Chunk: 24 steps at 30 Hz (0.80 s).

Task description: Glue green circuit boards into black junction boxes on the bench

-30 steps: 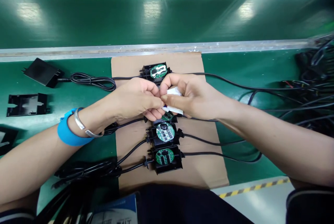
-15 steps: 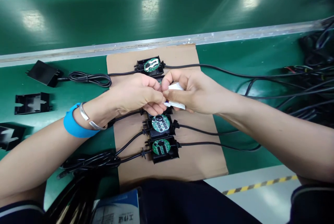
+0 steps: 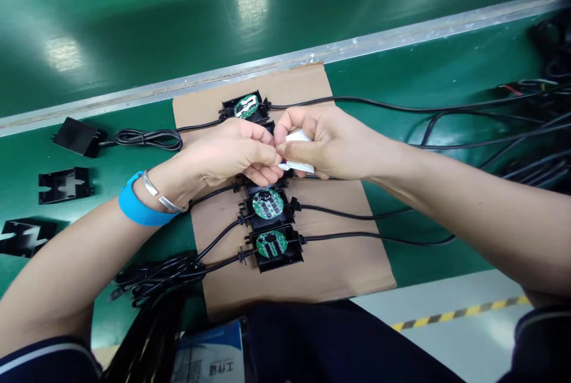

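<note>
My right hand [image 3: 332, 144] is closed around a small white object [image 3: 300, 166], thin-edged and partly covered by the thumb and fingers. Its exact kind does not show. My left hand [image 3: 243, 152] meets it with thumb and fingertips pinched at the object's left end, where a speck of blue shows; what those fingers grip is hidden. Both hands hover over a column of black open housings with round green circuit boards. One housing [image 3: 245, 107] lies beyond the hands, its board bearing white paste. Nearer to me are a circuit board [image 3: 267, 203] and another circuit board [image 3: 272, 244].
The housings rest on a cardboard sheet [image 3: 348, 264] on the green bench. At left lie a black adapter [image 3: 77, 137] with coiled cable [image 3: 149, 140], and black covers [image 3: 65, 185]. Cables [image 3: 535, 172] pile up at right. A cable bundle [image 3: 163, 276] sits at lower left.
The view has shifted and turned slightly, so the bench looks more tilted. Both hands keep the same hold on the white object, with hardly any finger movement.
</note>
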Motion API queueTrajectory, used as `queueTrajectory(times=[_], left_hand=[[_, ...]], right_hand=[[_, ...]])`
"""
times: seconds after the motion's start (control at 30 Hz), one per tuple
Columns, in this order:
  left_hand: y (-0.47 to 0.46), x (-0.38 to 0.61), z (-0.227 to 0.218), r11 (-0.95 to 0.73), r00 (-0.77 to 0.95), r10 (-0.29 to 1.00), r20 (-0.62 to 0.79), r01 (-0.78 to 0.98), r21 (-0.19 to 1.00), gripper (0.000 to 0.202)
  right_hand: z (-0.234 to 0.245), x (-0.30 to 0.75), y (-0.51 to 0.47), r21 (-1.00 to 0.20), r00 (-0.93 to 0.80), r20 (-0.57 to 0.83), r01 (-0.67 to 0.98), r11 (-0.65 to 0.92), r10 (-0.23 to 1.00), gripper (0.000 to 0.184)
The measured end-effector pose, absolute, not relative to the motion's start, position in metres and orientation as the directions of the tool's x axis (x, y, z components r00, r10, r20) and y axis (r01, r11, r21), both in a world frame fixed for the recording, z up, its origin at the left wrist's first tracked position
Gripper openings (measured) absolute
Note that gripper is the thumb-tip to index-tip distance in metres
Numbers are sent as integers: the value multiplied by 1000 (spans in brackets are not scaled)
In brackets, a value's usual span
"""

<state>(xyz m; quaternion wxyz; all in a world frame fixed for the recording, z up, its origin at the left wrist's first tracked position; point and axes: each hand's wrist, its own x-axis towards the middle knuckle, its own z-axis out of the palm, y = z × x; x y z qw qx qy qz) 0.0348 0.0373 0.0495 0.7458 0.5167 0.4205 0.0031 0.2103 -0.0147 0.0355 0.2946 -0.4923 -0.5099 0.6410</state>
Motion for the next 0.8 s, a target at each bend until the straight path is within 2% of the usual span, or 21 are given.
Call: queueTrajectory(times=[0.1, 0.53, 0.8], left_hand=[[40, 37, 51, 465, 630, 448, -635, 442, 767, 10], [47, 30, 45, 446, 598, 485, -638, 458, 769, 6], [41, 28, 56, 448, 601, 529, -599, 401, 799, 8]], right_hand=[[33, 210, -12, -937, -303, -347, 149, -315, 888, 24], [28, 199, -3, -945, -338, -320, 51, -322, 885, 26], [42, 202, -9, -935, -265, -355, 102, -340, 897, 27]])
